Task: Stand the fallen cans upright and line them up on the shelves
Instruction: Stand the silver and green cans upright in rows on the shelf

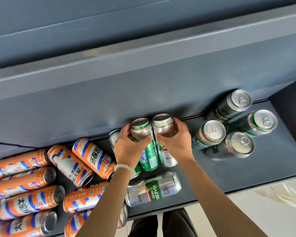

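Observation:
My left hand [129,146] grips a green beer can [144,144] near its top, and my right hand [175,141] grips a silver and green beer can [162,129] right beside it. Both cans stand side by side on the dark grey shelf [272,159], tops toward the back wall. Another green can [113,135] is partly hidden behind my left hand. Several green beer cans [212,134] stand upright in a cluster at the right. A silver Harbin can [154,189] lies on its side near the front edge. Several orange cans [79,161] lie fallen at the left.
The shelf's back wall [143,93] rises just behind the held cans, with an upper shelf edge above. Bare shelf surface shows at the right front. Tiled floor [246,211] and a pale plastic bag [287,195] lie below the shelf's right end.

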